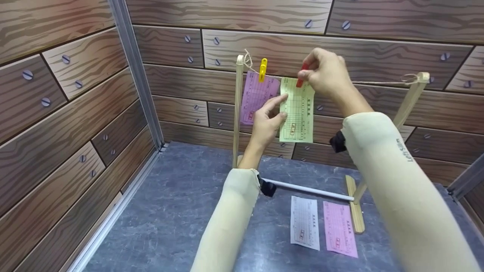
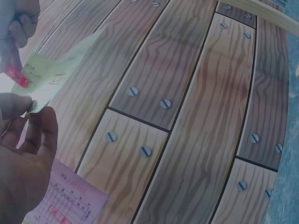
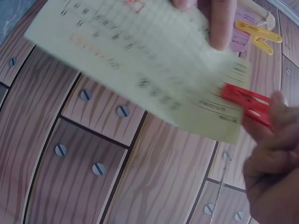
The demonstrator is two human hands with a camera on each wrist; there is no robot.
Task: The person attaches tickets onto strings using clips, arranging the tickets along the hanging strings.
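My right hand pinches a red clothespin over the top edge of a green printed slip. This slip hangs at the string between two wooden posts. My left hand holds the slip's left edge; in the left wrist view its thumb and fingers pinch the green paper. Left of it, a purple slip hangs from the string under a yellow clothespin. The right wrist view shows the red clothespin's tip on the green slip, which is slightly blurred.
A wooden post stands left, another post right, with a white rod low between them. On the grey tabletop lie a white slip and a pink slip, beside the stand's wooden foot. Wood-patterned panels rise behind.
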